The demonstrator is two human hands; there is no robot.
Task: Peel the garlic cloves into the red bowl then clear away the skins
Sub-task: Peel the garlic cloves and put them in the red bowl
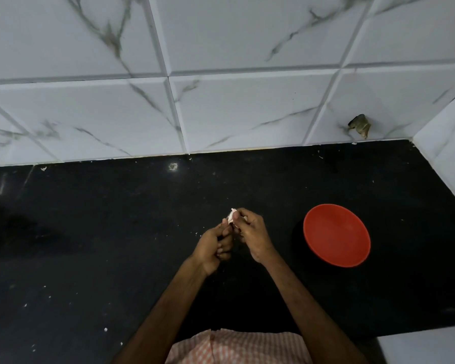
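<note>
Left grip (212,244), right grip (253,234) both pinch garlic clove (231,217) over bench (111,232); red bowl (336,235) apart to right; tiled wall (247,109) beyond.

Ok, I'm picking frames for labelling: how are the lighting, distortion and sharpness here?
Head view: dim light; the black counter swallows detail, with a faint glare streak far left; the wide lens bows the tiled wall; the garlic clove pinched between left hand and right hand is tiny and washed out; the red bowl reads clearly.

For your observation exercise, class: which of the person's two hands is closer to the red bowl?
The right hand, which sits between the left hand and the red bowl; both pinch the garlic.
</note>
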